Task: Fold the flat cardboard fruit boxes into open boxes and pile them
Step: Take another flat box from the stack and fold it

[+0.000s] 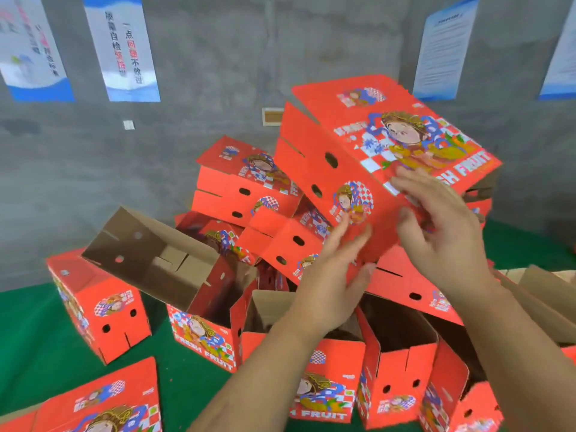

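Tilted box (367, 145) atop pile of boxes (249, 194), open box (156, 257) at left.

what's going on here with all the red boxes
A person is putting a folded red fruit box onto the top of a loose pile of folded boxes against the grey wall. Both hands are open with straight fingers: the left hand by the box's lower edge, the right hand against its printed face. Neither has a grip around it. More folded boxes stand open-topped in front, and another box lies at the lower left on the green floor.
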`<action>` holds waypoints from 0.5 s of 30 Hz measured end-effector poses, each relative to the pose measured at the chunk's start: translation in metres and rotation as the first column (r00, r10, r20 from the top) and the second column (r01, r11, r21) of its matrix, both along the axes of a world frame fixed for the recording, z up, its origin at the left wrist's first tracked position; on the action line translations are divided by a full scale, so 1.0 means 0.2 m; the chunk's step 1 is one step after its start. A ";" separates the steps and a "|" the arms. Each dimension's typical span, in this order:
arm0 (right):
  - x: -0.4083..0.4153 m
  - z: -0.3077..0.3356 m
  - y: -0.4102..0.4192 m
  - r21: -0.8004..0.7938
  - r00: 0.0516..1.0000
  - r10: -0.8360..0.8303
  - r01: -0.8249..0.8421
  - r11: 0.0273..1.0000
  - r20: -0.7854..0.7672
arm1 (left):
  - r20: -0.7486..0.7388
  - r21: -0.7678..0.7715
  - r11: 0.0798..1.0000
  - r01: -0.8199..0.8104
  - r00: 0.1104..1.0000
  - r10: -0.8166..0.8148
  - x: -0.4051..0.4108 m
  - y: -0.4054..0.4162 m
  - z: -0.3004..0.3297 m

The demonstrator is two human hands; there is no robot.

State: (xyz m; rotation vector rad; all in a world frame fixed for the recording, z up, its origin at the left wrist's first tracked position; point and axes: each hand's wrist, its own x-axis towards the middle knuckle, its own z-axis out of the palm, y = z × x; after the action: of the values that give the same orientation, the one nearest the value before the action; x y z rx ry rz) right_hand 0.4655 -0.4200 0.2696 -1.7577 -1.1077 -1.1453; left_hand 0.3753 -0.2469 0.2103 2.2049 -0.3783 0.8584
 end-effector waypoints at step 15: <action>-0.23 -0.69 0.42 -0.086 0.859 -0.042 -0.002 0.996 -0.511 | -0.319 -0.673 0.709 -0.213 0.948 -0.018 -0.25 0.15 -0.56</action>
State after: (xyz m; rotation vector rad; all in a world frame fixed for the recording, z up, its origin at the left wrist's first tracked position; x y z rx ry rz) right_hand 0.4186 -0.3355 0.1325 -1.9854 -0.8153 -0.5816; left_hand 0.3245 -0.2164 0.0992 1.5891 0.2114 0.5611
